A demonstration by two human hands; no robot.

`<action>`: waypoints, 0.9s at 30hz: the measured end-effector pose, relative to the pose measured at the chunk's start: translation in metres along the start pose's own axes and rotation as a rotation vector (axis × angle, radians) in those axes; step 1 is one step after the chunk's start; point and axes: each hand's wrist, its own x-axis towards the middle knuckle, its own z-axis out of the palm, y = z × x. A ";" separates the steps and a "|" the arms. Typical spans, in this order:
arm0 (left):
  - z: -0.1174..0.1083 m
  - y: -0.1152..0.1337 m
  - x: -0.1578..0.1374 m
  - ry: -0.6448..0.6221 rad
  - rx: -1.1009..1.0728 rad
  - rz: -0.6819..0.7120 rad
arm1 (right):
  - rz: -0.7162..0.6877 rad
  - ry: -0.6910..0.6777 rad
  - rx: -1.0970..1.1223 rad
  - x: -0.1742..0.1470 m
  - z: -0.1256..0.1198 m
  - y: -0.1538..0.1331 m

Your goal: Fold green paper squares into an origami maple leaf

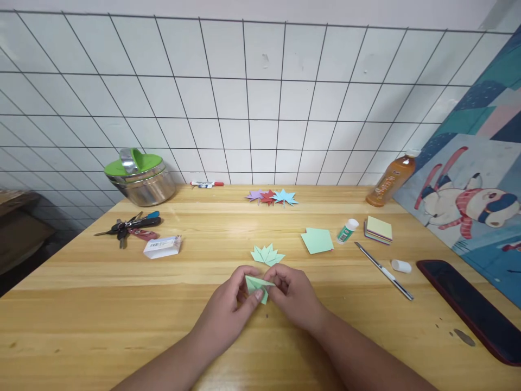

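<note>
At the near middle of the worktop [101, 331], the left hand [230, 301] grips a folded green paper [253, 282]; the right hand [295, 296] appears to pinch its right corner, though curled fingers partly hide the contact. Just beyond lies a pointed green paper leaf [266, 254].

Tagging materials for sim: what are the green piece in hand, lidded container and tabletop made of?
Green piece: matte paper, apparently; crisp creases, thin edges.
Container body: shiny metal, likely stainless steel, given bright reflections. Green lid: probably plastic, smooth, evenly coloured.
Tabletop: satin wood or wood-look laminate; grain shows.
</note>
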 end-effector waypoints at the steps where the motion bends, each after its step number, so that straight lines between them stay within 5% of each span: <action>1: 0.000 -0.001 0.000 -0.007 0.001 -0.017 | -0.018 -0.021 -0.031 -0.001 0.000 -0.001; 8: -0.003 -0.002 0.000 -0.079 -0.034 -0.038 | -0.050 -0.047 -0.117 -0.004 -0.001 -0.004; 21: 0.005 -0.003 -0.002 -0.215 -0.176 -0.047 | 0.037 -0.003 0.086 0.002 -0.002 -0.004; 27: 0.001 -0.003 0.004 -0.131 -0.108 -0.032 | 0.051 -0.013 0.099 0.001 0.000 -0.006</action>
